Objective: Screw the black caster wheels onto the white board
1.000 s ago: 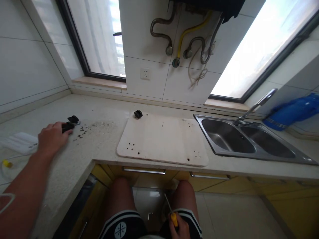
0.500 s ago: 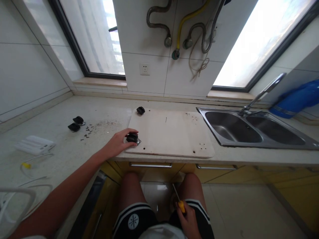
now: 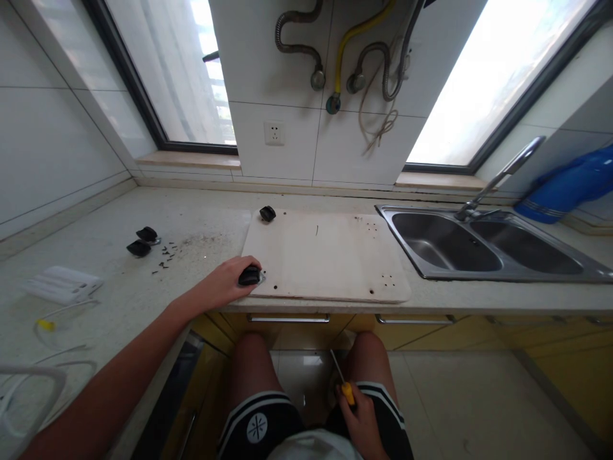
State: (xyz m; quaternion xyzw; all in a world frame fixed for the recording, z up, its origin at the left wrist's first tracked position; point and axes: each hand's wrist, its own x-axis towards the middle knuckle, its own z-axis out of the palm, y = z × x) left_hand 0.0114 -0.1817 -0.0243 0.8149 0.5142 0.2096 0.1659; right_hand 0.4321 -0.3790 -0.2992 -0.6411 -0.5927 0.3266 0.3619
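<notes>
At the near left corner of a pale board (image 3: pixel 325 255), my left hand (image 3: pixel 234 278) is closed around a black caster wheel (image 3: pixel 249 275) with a small metal plate. A second caster wheel (image 3: pixel 267 214) stands on the board's far left corner. The board lies flat on the counter, with small holes at its right corners. Down by my right thigh, my right hand (image 3: pixel 361 418) grips a screwdriver (image 3: pixel 348 393) by its yellow handle, the shaft pointing up and away from me.
Two more caster wheels (image 3: pixel 139 248) lie on the counter at left beside several scattered screws (image 3: pixel 165 255). Farther left are a white plastic box (image 3: pixel 62 284) and pale cables (image 3: pixel 67 351). A double steel sink (image 3: pixel 416 271) with a faucet (image 3: pixel 502 176) is on the right.
My left hand has turned the caster wheel slightly and shifted it a little toward me at the board's corner. The right hand with the screwdriver stays nearly still.
</notes>
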